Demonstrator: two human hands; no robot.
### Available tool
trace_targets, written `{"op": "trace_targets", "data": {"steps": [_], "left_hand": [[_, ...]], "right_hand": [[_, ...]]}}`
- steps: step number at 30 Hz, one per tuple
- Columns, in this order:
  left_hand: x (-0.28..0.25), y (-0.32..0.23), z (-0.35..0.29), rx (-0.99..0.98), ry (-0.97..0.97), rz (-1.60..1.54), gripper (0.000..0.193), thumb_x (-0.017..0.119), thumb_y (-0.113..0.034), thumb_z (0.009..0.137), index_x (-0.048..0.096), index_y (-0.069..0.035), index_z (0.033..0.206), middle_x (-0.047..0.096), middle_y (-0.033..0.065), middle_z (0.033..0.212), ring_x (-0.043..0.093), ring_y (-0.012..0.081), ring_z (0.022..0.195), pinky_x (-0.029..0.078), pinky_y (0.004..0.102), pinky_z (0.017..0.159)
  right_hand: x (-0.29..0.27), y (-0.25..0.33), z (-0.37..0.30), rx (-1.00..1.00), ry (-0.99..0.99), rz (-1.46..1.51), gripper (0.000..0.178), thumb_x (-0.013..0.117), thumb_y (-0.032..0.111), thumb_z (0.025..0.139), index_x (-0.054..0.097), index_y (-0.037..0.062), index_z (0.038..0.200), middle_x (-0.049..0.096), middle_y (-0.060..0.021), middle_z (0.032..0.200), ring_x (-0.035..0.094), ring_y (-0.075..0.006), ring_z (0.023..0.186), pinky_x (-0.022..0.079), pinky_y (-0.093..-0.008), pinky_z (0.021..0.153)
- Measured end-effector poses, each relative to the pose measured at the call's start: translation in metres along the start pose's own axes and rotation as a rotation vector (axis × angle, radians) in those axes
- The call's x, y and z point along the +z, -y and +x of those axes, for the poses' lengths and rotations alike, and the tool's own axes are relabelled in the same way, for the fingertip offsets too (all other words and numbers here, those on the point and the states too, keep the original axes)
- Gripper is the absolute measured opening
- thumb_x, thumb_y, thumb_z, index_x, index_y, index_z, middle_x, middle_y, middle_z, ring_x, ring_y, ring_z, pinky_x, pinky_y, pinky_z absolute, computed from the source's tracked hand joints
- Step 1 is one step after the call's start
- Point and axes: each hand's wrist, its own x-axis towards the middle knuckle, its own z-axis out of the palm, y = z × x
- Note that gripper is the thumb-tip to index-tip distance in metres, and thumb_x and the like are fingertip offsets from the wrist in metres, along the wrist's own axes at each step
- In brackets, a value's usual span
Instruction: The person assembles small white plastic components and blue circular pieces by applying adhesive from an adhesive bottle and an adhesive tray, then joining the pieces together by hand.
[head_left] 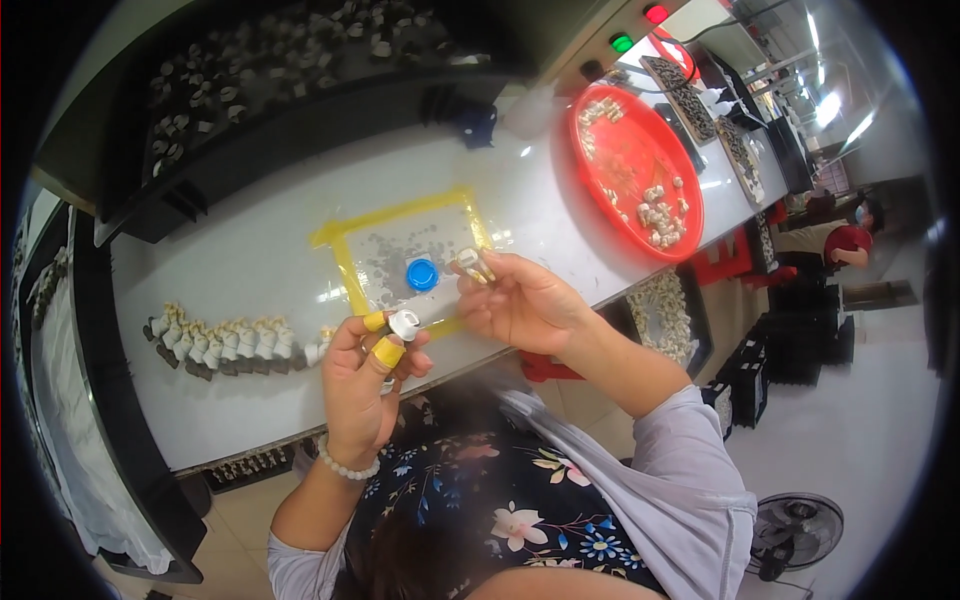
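Observation:
My left hand (pixel 368 375), with yellow tape or finger covers on its thumb and forefinger, pinches a small white plastic part (pixel 404 323) that has a dark end. Just right of it and slightly farther off, my right hand (pixel 525 300) grips a small cream-coloured part (pixel 472 264) between thumb and fingers. The two parts are apart. Beyond my hands a round blue cap or small dish (pixel 422 274) sits inside a square of yellow tape (pixel 347 262) on the white tabletop. Grey marks cover the surface around it.
A row of white-and-grey parts (pixel 228 342) lies at the left. An oval red tray (pixel 690 160) with cream parts stands at the right. At the back is a dark tray (pixel 300 130) of small pieces; red and green buttons (pixel 621 43) are beside it. A person (pixel 850 240) is far right.

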Motion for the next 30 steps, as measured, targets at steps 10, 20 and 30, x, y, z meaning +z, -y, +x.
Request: {"op": "trace_targets", "data": {"steps": [10, 20, 30], "left_hand": [[0.0, -0.001, 0.001, -0.01, -0.005, 0.012, 0.019, 0.056, -0.004, 0.089, 0.052, -0.002, 0.107, 0.065, 0.017, 0.094, 0.064, 0.0206, 0.072, 0.053, 0.0297, 0.066], [-0.001, -0.003, 0.0, -0.054, 0.002, 0.011, 0.021, 0.057, -0.006, 0.089, 0.054, -0.003, 0.109, 0.066, 0.0164, 0.095, 0.064, 0.0204, 0.074, 0.052, 0.0291, 0.068], [-0.005, -0.002, 0.001, -0.039, 0.068, -0.013, 0.023, 0.058, -0.005, 0.089, 0.054, -0.002, 0.111, 0.066, 0.0159, 0.095, 0.065, 0.02, 0.074, 0.052, 0.0287, 0.068]], "right_hand": [[-0.002, -0.002, -0.001, 0.058, -0.002, 0.193, 0.031, 0.056, 0.022, 0.09, 0.053, -0.0001, 0.112, 0.056, -0.0039, 0.087, 0.048, -0.0128, 0.076, 0.044, -0.0253, 0.069], [0.025, -0.01, -0.012, -0.437, -0.015, -1.004, 0.023, 0.062, 0.006, 0.085, 0.061, -0.0027, 0.106, 0.06, -0.0069, 0.096, 0.056, -0.0141, 0.087, 0.045, -0.0265, 0.078], [0.034, -0.006, -0.003, -0.701, 0.14, -1.548, 0.026, 0.068, 0.002, 0.077, 0.066, 0.0014, 0.103, 0.062, -0.009, 0.092, 0.059, -0.0184, 0.083, 0.046, -0.0281, 0.073]]}}
